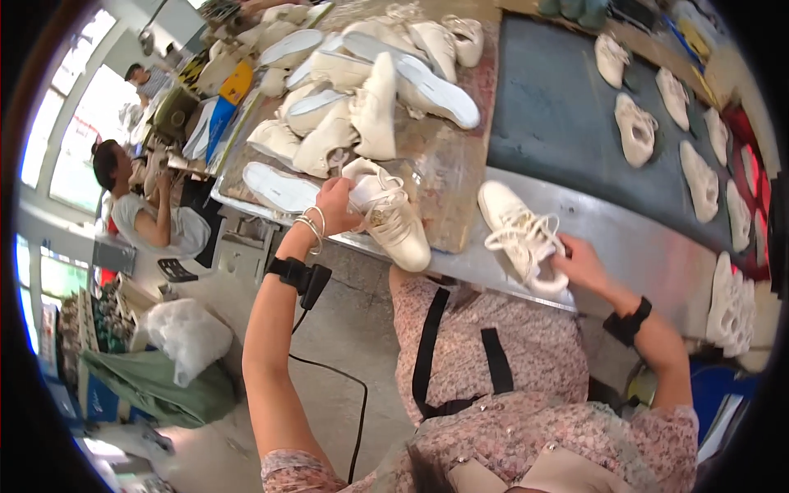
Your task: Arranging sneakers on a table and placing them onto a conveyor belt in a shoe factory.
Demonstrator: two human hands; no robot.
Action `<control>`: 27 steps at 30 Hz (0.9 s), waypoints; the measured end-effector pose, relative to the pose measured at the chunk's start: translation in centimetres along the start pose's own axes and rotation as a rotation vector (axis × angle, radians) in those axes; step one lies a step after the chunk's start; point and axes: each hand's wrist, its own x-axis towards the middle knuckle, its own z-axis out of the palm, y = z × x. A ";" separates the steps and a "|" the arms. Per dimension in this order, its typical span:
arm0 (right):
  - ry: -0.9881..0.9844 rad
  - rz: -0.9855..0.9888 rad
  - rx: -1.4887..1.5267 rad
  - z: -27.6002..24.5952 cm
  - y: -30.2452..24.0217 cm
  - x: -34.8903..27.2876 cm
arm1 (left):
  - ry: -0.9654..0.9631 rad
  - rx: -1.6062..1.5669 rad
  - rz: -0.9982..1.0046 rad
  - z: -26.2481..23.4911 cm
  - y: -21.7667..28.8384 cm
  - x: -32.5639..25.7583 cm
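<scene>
My left hand [335,207] is closed on the heel end of a cream lace-up sneaker [396,223], whose toe points toward me over the table's front edge. Its laces are threaded and loosely tied. Farther right, my right hand [580,263] grips the heel of a second cream sneaker [511,215]. That one rests on a bare metal plate [592,209] with its toe pointing away from me. Just beyond my left hand lies a white-soled shoe [279,187] on its side, by a heap of cream shoes [329,70].
A dark conveyor belt [551,99] at the right carries several cream sneakers [635,130]. More shoes stand on a red rack [760,197] at the far right. Another person [164,218] sits at the left. A black cable [363,403] hangs from my left wrist strap.
</scene>
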 end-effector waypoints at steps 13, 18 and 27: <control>0.357 -0.055 -0.056 -2.1 6.0 -2.8 | 0.100 -0.813 -0.220 9.1 15.8 -2.3; 0.436 -0.152 -0.075 0.4 5.5 -1.6 | -0.428 -1.433 -0.150 10.4 26.6 -3.8; 0.280 0.013 0.400 -4.6 6.6 -5.8 | -0.501 -1.459 -0.105 8.1 23.6 -5.8</control>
